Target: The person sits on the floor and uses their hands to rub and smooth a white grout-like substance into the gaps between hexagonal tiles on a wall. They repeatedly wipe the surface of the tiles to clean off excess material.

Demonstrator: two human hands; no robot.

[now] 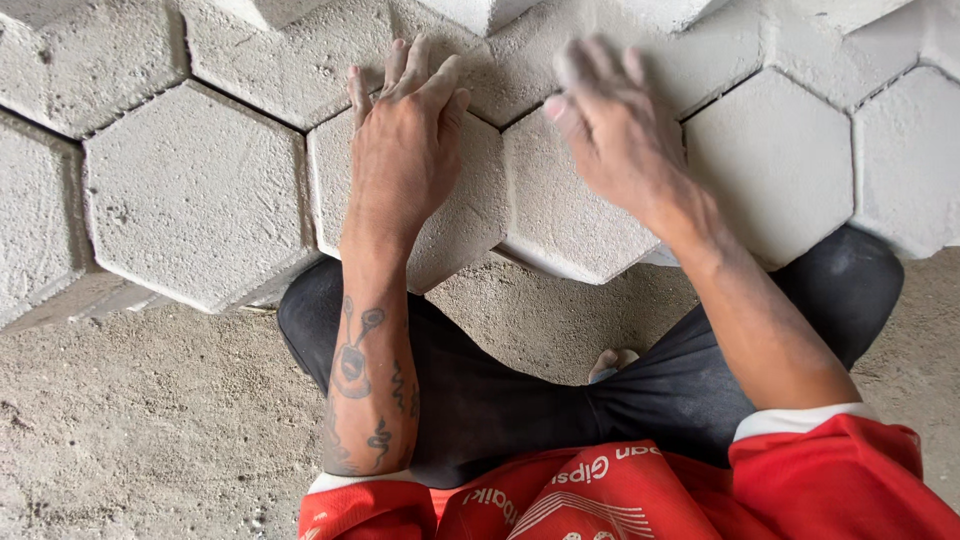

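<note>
While the left hand (400,150) is pressed flat and open on a hexagonal paver (440,215) at the edge of the laid row, the right hand (610,125), open and blurred, is held over the next paver (570,215). Fingers could be pinched in the narrow joint (503,185), or the edge paver could be tilted on the loose sand (150,420), because its front corner is unsupported.
</note>
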